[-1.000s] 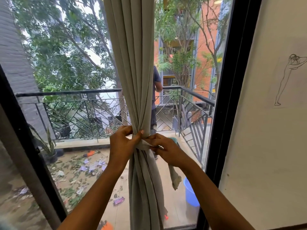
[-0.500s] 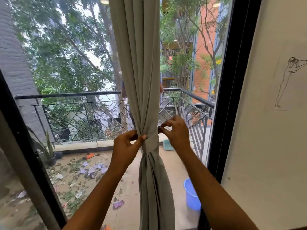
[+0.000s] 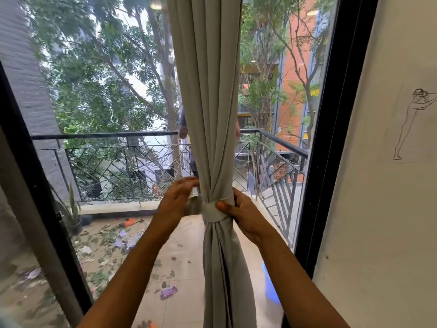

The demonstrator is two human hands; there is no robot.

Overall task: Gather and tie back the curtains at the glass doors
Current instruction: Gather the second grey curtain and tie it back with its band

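1. A blue bucket (image 3: 270, 288) stood on the balcony floor at about 5 o'clock from the knot, partly hidden by the right forearm. I could not see what was in it.
2. A dark pot (image 3: 76, 225) sat at about 9 o'clock by the railing (image 3: 106, 134), with a plant (image 3: 71, 204) of long pointed leaves in it.
3. The curtain (image 3: 210, 102) hung in front of the glass, in the middle of the opening, left of the black door frame (image 3: 335, 114). It was gathered into one bundle, its long axis running straight from 12 to 6 o'clock.
4. A band (image 3: 214, 211) of the same cloth was wrapped around the bundle at its narrowest point, with the folds spreading out above and below it.
5. The right hand (image 3: 247, 217) gripped the curtain at the band from the 3 o'clock side, thumb pressed on the band and fingers going behind the cloth.
6. The left hand (image 3: 177, 197) was just beside the curtain at 9 o'clock, blurred, fingers loose and holding nothing.
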